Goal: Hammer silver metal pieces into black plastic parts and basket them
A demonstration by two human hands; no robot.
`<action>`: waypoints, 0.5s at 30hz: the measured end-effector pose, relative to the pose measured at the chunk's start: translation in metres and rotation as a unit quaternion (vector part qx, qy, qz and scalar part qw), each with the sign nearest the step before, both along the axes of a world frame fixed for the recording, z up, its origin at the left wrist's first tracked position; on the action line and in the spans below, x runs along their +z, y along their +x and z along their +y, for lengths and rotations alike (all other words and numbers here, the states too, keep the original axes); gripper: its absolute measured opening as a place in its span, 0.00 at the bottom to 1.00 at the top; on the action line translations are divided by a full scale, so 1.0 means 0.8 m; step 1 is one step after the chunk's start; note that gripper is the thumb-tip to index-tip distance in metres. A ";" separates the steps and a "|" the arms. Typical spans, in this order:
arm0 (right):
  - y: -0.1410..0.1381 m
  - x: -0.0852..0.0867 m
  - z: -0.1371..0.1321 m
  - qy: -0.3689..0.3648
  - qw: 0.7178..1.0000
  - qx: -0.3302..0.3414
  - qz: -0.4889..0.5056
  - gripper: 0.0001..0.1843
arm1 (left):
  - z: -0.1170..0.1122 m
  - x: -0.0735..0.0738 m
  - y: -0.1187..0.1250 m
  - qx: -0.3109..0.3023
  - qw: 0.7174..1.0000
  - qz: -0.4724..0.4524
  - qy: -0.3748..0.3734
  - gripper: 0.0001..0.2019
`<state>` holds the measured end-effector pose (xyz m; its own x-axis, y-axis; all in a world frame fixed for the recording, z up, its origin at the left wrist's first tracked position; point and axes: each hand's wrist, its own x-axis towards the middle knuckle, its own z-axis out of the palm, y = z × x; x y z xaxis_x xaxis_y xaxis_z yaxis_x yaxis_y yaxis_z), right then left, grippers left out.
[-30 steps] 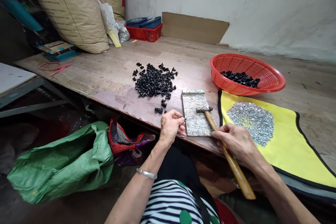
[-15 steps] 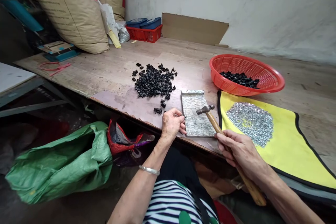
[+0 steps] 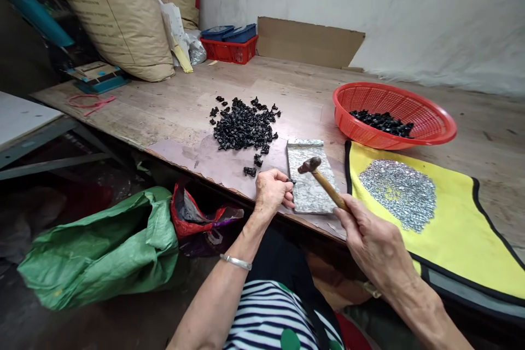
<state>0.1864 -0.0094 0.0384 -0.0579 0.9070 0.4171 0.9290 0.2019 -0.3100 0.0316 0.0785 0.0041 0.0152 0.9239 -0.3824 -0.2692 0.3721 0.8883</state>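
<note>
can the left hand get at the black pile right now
Probably yes: the left hand sits close below the pile of black pieces, and only a few stray pieces lie between them.

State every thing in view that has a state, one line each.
left hand: pinching a small dark piece at the slab's edge
right hand: gripping the hammer
hammer: raised, head above the slab
mottled slab: lying flat on the bench
red plastic basket: partly filled with black pieces
silver pile: spread on a yellow mat
green woven sack: open, slumped on the floor
</note>
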 end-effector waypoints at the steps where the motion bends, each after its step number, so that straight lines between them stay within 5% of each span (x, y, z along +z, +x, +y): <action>1: -0.003 0.003 -0.002 0.032 0.999 -0.002 -0.002 0.14 | 0.000 0.000 0.000 0.001 1.000 0.001 0.001 0.08; 4: -0.012 0.003 -0.004 0.060 0.997 -0.027 -0.038 0.16 | 0.000 0.000 0.000 0.002 1.000 0.006 0.004 0.08; 8: -0.014 -0.004 0.000 -0.010 0.988 -0.043 -0.151 0.16 | 0.000 0.000 0.001 0.011 1.000 0.011 -0.002 0.08; 15: -0.013 -0.002 -0.005 0.097 0.983 -0.047 -0.145 0.18 | 0.000 0.000 0.002 0.014 1.000 0.024 0.005 0.08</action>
